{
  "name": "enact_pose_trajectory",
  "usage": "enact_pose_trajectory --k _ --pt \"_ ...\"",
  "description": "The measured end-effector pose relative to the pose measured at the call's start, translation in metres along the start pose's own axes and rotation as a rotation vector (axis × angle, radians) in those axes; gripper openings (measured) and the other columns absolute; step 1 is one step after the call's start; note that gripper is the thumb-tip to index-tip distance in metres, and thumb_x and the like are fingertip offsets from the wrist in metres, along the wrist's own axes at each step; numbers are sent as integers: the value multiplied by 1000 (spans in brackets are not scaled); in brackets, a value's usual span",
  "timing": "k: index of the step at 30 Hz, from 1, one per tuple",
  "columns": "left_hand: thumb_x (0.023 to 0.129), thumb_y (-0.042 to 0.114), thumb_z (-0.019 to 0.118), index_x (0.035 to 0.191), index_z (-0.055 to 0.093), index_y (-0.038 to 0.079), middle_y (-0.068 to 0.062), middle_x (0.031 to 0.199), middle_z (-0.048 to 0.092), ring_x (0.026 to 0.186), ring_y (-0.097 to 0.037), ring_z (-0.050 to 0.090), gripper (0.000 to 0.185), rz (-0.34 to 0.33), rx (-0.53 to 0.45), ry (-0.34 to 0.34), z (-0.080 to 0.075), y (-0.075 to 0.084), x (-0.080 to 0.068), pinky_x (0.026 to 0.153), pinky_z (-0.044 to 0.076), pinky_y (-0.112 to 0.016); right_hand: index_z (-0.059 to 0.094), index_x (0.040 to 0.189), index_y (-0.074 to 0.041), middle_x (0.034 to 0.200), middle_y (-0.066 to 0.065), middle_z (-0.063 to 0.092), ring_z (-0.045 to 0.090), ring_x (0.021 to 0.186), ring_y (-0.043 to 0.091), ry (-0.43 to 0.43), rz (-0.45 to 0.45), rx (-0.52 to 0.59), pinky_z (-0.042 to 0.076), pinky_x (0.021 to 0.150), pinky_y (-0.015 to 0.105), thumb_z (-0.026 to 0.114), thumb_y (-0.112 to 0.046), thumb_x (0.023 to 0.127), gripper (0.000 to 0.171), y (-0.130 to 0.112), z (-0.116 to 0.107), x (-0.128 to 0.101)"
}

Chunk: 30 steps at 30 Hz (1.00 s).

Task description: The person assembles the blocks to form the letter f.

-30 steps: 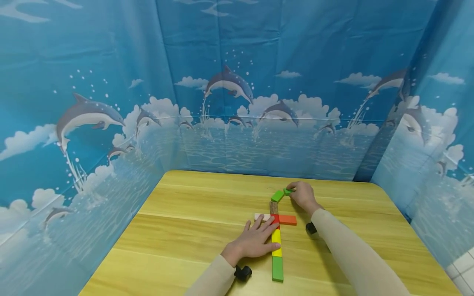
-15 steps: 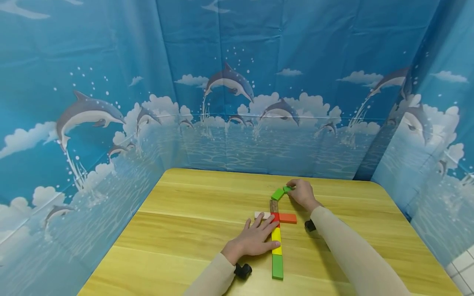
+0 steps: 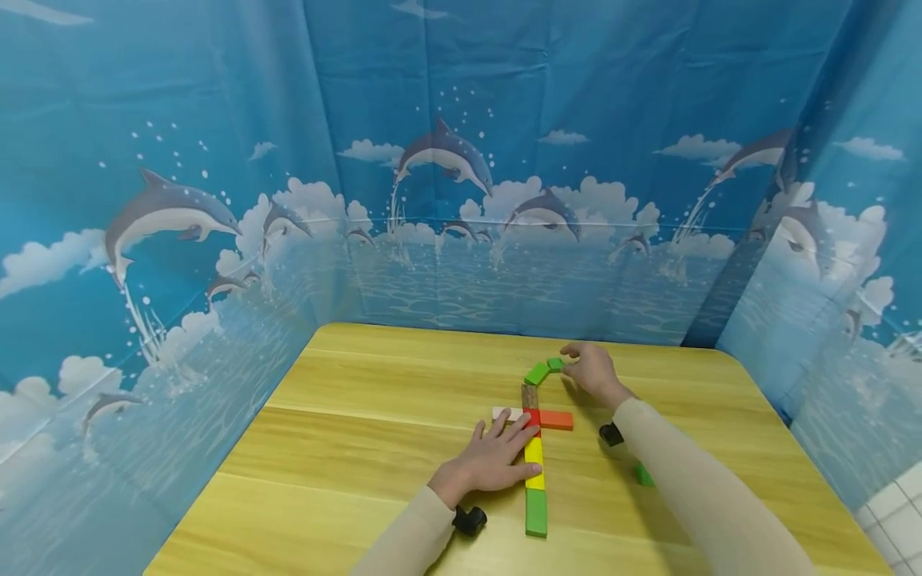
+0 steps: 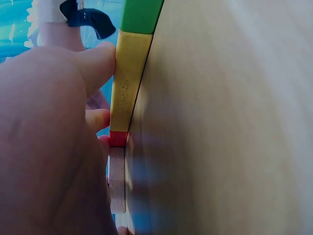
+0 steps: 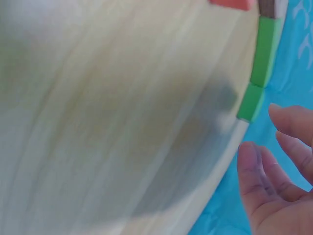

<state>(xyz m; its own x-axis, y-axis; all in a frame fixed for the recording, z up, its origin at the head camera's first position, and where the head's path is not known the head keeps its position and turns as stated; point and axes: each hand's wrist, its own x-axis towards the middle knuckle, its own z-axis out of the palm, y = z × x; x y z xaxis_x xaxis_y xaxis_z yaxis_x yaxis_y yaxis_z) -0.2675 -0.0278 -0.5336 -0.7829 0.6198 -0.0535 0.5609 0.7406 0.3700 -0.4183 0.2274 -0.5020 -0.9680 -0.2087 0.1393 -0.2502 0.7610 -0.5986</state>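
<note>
A line of flat coloured blocks lies on the wooden table (image 3: 374,448): green (image 3: 536,512), yellow (image 3: 534,462), red (image 3: 532,418), brown (image 3: 529,395), then a slanted green block (image 3: 536,374) and a small green block (image 3: 555,364). A cream block (image 3: 507,414) and an orange block (image 3: 556,420) cross it at the red one. My left hand (image 3: 497,460) lies flat, fingers touching the yellow block (image 4: 128,81) and the red block (image 4: 118,138). My right hand (image 3: 587,370) hovers just right of the small green block (image 5: 251,102), its fingers (image 5: 288,122) relaxed and apart from it.
Another small green piece (image 3: 643,476) lies on the table beside my right forearm. Blue dolphin-print curtains (image 3: 446,200) wall the table at the back and on both sides. Bare wood stretches left of the blocks.
My right hand's fingers have come off the small green block and sit just beside it. The left hand has stayed put. The green piece by my right forearm has come into view.
</note>
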Motion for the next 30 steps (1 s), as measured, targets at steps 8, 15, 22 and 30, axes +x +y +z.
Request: enact_pose_trajectory --k 8,15,22,30 --pt "102 65 35 163 19 26 6 169 8 154 -26 -1 75 3 12 14 -5 3 -2 117 7 -64 65 131 -3 127 27 61 67 102 38 36 -59 5 56 81 50 73 -8 93 39 -13 -21 -21" --pt "102 63 36 163 21 24 4 169 9 154 -27 0 74 12 -3 9 -6 6 -5 117 7 -63 66 129 -2 124 26 63 67 103 39 56 -73 37 57 79 48 73 -11 93 38 -20 -36 -46" --pt "102 64 37 163 22 24 4 169 10 154 -27 1 74 8 -12 6 -6 7 -5 117 8 -64 68 127 -5 120 21 66 68 98 36 83 -86 24 58 76 47 74 -12 92 36 -27 -50 -71" --pt "102 64 36 163 21 25 4 169 9 154 -27 -1 74 16 -8 11 -5 6 -6 117 7 -64 69 127 -9 117 16 67 68 94 31 113 -86 12 58 70 42 76 -14 91 37 -29 -62 -98"
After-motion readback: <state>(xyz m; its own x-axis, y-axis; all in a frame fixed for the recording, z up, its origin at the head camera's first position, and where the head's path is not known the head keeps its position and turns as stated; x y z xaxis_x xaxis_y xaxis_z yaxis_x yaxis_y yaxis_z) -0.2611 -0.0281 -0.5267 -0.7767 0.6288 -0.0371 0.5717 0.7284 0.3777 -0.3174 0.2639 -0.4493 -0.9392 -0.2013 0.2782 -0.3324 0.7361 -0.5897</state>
